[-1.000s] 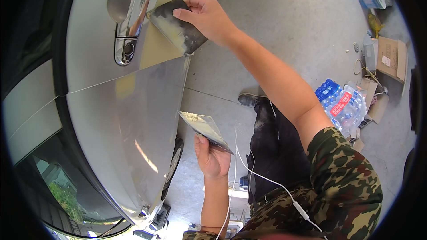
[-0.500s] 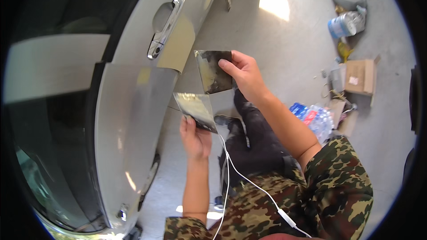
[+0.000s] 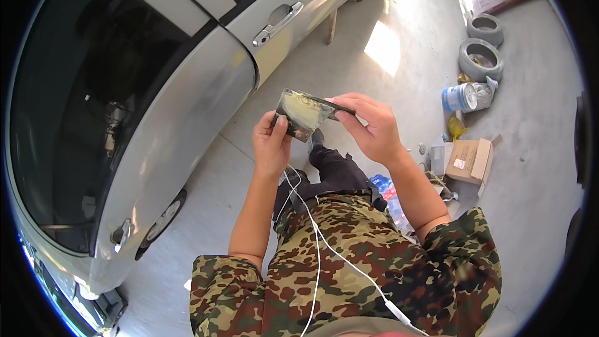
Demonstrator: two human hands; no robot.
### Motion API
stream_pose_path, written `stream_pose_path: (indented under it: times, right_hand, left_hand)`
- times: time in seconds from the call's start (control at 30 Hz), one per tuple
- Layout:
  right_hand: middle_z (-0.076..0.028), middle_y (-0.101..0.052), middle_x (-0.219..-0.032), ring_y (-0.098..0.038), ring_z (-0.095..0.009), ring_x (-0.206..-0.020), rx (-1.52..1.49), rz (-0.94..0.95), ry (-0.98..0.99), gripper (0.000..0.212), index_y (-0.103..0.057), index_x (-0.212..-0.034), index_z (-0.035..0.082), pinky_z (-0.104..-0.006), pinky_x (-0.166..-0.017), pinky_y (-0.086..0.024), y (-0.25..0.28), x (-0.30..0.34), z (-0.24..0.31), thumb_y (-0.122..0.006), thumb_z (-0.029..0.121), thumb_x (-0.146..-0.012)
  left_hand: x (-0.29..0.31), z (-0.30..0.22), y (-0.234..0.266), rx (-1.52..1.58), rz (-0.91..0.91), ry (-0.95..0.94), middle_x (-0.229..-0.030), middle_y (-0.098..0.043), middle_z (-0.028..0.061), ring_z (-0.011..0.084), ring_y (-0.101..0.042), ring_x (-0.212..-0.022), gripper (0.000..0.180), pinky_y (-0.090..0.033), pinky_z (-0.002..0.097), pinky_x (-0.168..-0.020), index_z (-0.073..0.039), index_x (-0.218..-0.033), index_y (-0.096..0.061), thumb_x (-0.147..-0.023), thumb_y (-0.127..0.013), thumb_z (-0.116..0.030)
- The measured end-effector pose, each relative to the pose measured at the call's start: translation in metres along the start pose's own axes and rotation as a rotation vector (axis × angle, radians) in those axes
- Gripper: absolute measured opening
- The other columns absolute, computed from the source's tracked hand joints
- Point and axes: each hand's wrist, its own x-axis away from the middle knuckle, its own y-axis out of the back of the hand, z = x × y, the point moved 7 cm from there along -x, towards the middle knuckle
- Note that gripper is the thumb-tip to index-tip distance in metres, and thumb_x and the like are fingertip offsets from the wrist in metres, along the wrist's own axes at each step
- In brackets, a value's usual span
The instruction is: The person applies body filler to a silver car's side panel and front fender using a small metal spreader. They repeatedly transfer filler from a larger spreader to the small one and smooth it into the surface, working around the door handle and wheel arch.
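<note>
My left hand [image 3: 270, 145] pinches a flat square putty spreader [image 3: 298, 128], thumb on top, its face smeared with pale yellow filler [image 3: 302, 108]. Gripped between the thumb and fingers of my right hand [image 3: 376, 126] is a second putty spreader [image 3: 342, 108], dark and turned nearly edge-on. Its far edge meets or overlaps the right side of the filler-covered one; whether they touch is hard to tell. Both are held in front of my body, to the right of a silver car [image 3: 181, 109].
The front door's chrome handle [image 3: 278, 24] sits near yellowish filler patches [image 3: 274, 57]. A white cable [image 3: 317, 228] hangs down my camouflage shirt. Along the right lie grey tyre-like rings [image 3: 481, 60], a blue-and-white bucket [image 3: 458, 97], a cardboard box [image 3: 469, 161] and wrapped bottles [image 3: 392, 196].
My hands have come together, the right spreader tilting from face-on to edge-on against the left one. The view has shifted, with the car door now farther off and more of the car visible.
</note>
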Motion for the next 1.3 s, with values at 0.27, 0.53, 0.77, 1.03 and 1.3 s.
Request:
stream_pose_path:
  times: [0.27, 0.53, 0.77, 1.03, 1.3]
  right_hand:
    - [-0.014, -0.074, -0.096, -0.07, -0.026, -0.078, 0.37, 0.274, 0.304, 0.025, -0.075, -0.111, 0.002, -0.0354, -0.07, -0.056, -0.007, 0.009, -0.009, -0.069, -0.006, -0.088]
    - [-0.016, -0.068, -0.084, -0.065, -0.027, -0.069, 0.212, 0.215, -0.127, 0.018, -0.074, -0.11, -0.001, -0.0328, -0.065, -0.051, -0.024, 0.065, -0.098, -0.068, 0.0, -0.093]
    - [-0.015, -0.067, -0.083, -0.062, -0.031, -0.068, 0.076, 0.572, -0.15, 0.017, -0.075, -0.11, 0.002, -0.0377, -0.064, -0.05, -0.081, 0.096, -0.143, -0.068, 0.006, -0.094]
    - [-0.016, -0.067, -0.087, -0.061, -0.035, -0.072, -0.009, 0.753, -0.023, 0.017, -0.074, -0.109, 0.004, -0.0387, -0.066, -0.049, -0.137, 0.077, -0.1, -0.067, 0.007, -0.095]
    - [-0.018, -0.071, -0.095, -0.067, -0.039, -0.084, 0.041, 0.935, 0.131, 0.019, -0.074, -0.11, 0.003, -0.0438, -0.074, -0.052, -0.269, 0.114, -0.042, -0.066, 0.014, -0.097]
  left_hand:
    - [0.02, -0.019, 0.021, -0.038, 0.006, -0.141, -0.105, -0.072, 0.0045, 0.0125, -0.068, -0.094, 0.021, -0.055, 0.0295, -0.087, 0.002, -0.117, -0.068, -0.103, -0.068, -0.013]
    - [0.075, -0.024, 0.067, -0.004, -0.136, -0.179, -0.107, -0.072, 0.0057, 0.0146, -0.067, -0.095, 0.022, -0.054, 0.0337, -0.086, 0.004, -0.119, -0.07, -0.103, -0.065, -0.01]
    - [0.162, -0.004, 0.061, 0.152, -0.323, -0.318, -0.122, -0.073, 0.0139, 0.0236, -0.071, -0.11, 0.032, -0.057, 0.0403, -0.099, 0.004, -0.129, -0.067, -0.102, -0.068, -0.015]
    - [0.218, -0.029, 0.045, 0.331, -0.428, -0.549, -0.134, -0.067, 0.0162, 0.0267, -0.068, -0.121, 0.038, -0.054, 0.0439, -0.107, 0.003, -0.14, -0.055, -0.109, -0.054, -0.02]
    - [0.309, -0.084, 0.108, 0.54, -0.364, -0.709, -0.146, -0.059, 0.0148, 0.0262, -0.058, -0.135, 0.045, -0.044, 0.0426, -0.117, 0.002, -0.147, -0.048, -0.111, -0.049, -0.025]
